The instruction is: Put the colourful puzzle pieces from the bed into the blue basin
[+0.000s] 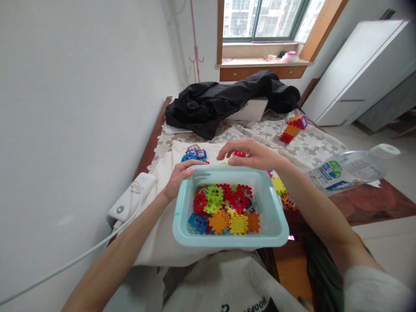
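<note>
A light blue plastic bin (182,216) is in front of me, tilted a little towards me. Inside it lie interlocking plastic tiles (238,224) in red, green, yellow, orange and blue. My left hand (182,175) grips its far left corner, thumb on the rim and fingers stretched beyond it. Over the far rim hovers my right hand (253,155), fingers apart and curved, holding nothing that I can see. Behind the bin, blue and purple tiles (194,154) lie on white cloth (159,234). A few red tiles (240,154) show below my right hand.
A clear plastic bottle (347,170) stands at right, beside my forearm. Yellow and orange tiles (282,190) lie right of the bin. Farther back are a joined orange-red tile piece (293,129) and black fabric (224,102) over a white box. A white power strip (131,197) with a cord is at left.
</note>
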Demonstrator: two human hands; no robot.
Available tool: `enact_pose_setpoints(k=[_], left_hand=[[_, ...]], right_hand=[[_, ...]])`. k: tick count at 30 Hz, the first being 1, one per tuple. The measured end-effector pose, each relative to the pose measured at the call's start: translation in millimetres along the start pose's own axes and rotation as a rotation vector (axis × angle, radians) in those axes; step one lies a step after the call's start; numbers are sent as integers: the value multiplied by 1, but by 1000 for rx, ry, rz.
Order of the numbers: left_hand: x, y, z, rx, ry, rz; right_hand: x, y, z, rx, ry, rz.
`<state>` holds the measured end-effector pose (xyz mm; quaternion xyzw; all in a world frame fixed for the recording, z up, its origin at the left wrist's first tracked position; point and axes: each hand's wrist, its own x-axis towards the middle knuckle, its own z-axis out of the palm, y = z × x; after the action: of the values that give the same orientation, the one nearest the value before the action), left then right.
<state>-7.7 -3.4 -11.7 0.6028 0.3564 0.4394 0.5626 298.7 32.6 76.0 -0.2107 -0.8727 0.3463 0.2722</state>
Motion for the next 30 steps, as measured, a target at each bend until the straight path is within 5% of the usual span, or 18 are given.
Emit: enact_pose_setpoints(k=[5, 10, 15, 20, 30], left_hand=[[-1, -6, -3, 123, 140, 119], [10, -13, -11, 481, 312, 245], [25, -35, -25, 909, 66, 242], [29, -44, -29, 1088, -47, 242], [42, -39, -24, 1314, -197, 240]], right_hand=[[-60, 35, -15, -276, 214, 218], [-149, 50, 5, -431, 124, 352], [-209, 57, 44, -577, 117, 462], [-215, 75, 60, -692, 120, 442], [-164, 111, 42, -708, 80, 310]])
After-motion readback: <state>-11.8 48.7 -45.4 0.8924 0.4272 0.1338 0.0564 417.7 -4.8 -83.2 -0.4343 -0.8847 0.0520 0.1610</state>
